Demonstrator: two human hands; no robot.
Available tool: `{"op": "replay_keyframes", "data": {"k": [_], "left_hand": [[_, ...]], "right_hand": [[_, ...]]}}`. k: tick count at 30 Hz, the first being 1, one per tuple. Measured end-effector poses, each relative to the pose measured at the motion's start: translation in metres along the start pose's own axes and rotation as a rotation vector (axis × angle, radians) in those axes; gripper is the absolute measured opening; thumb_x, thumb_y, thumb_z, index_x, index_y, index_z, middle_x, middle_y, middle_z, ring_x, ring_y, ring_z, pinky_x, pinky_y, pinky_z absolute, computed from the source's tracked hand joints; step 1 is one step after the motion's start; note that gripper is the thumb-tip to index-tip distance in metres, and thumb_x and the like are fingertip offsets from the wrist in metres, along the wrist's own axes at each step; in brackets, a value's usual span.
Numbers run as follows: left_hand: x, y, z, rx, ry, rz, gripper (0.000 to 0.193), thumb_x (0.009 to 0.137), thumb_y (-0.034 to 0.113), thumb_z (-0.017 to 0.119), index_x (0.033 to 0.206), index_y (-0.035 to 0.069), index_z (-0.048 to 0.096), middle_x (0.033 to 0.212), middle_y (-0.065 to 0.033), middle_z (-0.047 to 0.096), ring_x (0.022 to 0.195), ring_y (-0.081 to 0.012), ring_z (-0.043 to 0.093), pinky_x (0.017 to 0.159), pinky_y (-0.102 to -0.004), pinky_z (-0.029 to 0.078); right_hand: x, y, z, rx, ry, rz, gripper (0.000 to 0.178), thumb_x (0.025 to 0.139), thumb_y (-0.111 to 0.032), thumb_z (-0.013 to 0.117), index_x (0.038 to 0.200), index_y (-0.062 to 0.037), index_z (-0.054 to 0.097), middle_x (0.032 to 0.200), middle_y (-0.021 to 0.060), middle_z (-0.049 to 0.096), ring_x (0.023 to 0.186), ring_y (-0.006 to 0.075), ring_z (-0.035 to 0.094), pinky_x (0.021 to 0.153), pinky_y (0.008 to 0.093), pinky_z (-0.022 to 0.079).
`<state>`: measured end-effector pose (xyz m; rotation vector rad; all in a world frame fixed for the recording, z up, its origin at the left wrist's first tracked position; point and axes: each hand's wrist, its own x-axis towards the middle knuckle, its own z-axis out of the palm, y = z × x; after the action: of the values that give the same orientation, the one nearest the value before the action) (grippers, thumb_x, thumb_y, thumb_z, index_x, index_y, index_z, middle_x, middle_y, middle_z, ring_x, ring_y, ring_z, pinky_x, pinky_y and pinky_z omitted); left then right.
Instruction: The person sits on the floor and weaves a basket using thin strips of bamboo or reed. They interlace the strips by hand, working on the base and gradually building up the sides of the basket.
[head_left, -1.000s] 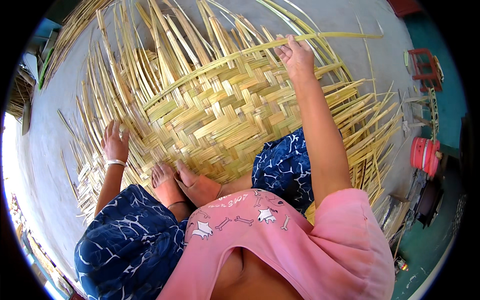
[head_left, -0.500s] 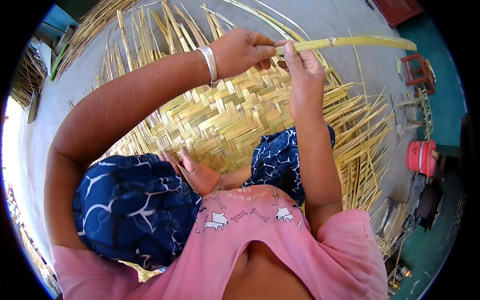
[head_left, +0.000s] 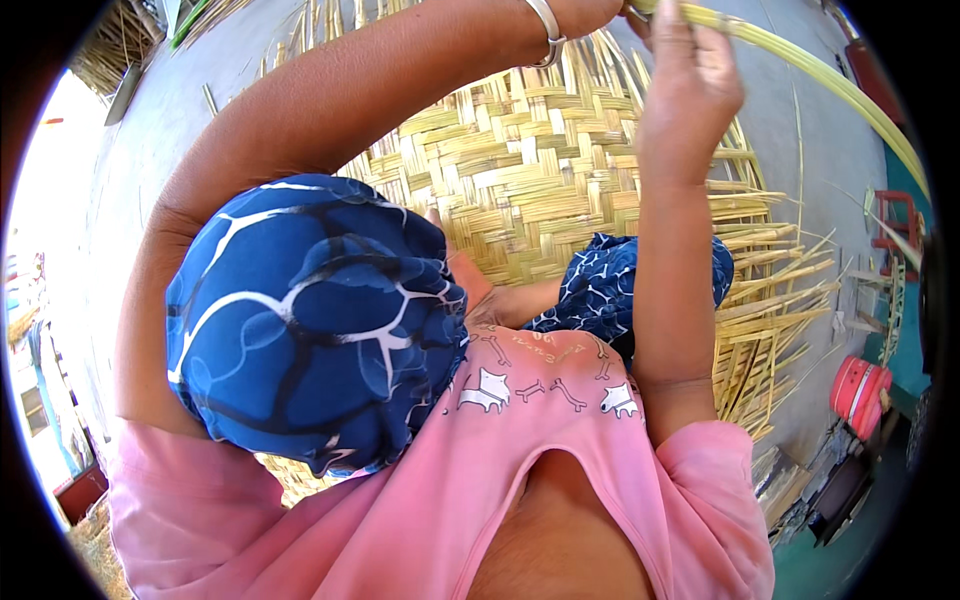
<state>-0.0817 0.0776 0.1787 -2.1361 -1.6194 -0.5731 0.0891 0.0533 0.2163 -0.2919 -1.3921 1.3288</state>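
A long yellow-green split cane strip (head_left: pixel 835 78) bends from my hands toward the right side. My right hand (head_left: pixel 692 95) is closed on it near its inner end, thumb pressed along the strip. My left hand (head_left: pixel 585 16), with a silver bangle (head_left: pixel 546 30) at the wrist, meets that same end; its fingers are largely cut off by the picture's upper edge. Beneath my arms lies a woven cane mat (head_left: pixel 510 165) in a diagonal pattern. Its loose strip ends (head_left: pixel 765 290) stick out at the right.
My knee in blue patterned cloth (head_left: pixel 310 310) rises at the left, and my bare foot rests on the mat. A pink-red round container (head_left: pixel 860 397) and a small red stool (head_left: pixel 897 220) stand at the right on the grey floor (head_left: pixel 775 130).
My view has shifted, so both hands now sit higher and further right, at the upper edge. The cane strip, nearly straight before, now bows down to the right.
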Motion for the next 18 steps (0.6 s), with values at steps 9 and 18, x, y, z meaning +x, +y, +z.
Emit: {"op": "replay_keyframes", "data": {"k": [9, 18], "left_hand": [[-0.022, 0.042, -0.05, -0.652, 0.105, -0.374, 0.02, 0.086, 0.017, 0.053, 0.086, -0.001, 0.062, 0.077, -0.024, 0.061, 0.075, -0.0406, 0.06, 0.068, -0.0434, 0.047], [-0.039, -0.078, -0.023, -0.908, 0.305, -0.516, 0.04, 0.085, 0.025, 0.061, 0.107, -0.008, 0.061, 0.091, -0.0181, 0.067, 0.086, -0.0234, 0.064, 0.081, -0.0288, 0.049]], "right_hand": [[0.021, 0.029, -0.029, 0.33, 0.106, 0.301, 0.022, 0.095, -0.014, 0.049, 0.107, 0.0037, 0.055, 0.103, 0.0188, 0.062, 0.098, 0.0249, 0.061, 0.087, 0.0378, 0.051], [-0.032, 0.043, 0.023, 0.352, -0.067, 0.501, 0.022, 0.097, -0.018, 0.046, 0.101, 0.0009, 0.056, 0.095, 0.016, 0.066, 0.087, 0.0235, 0.066, 0.076, 0.0348, 0.054]]}}
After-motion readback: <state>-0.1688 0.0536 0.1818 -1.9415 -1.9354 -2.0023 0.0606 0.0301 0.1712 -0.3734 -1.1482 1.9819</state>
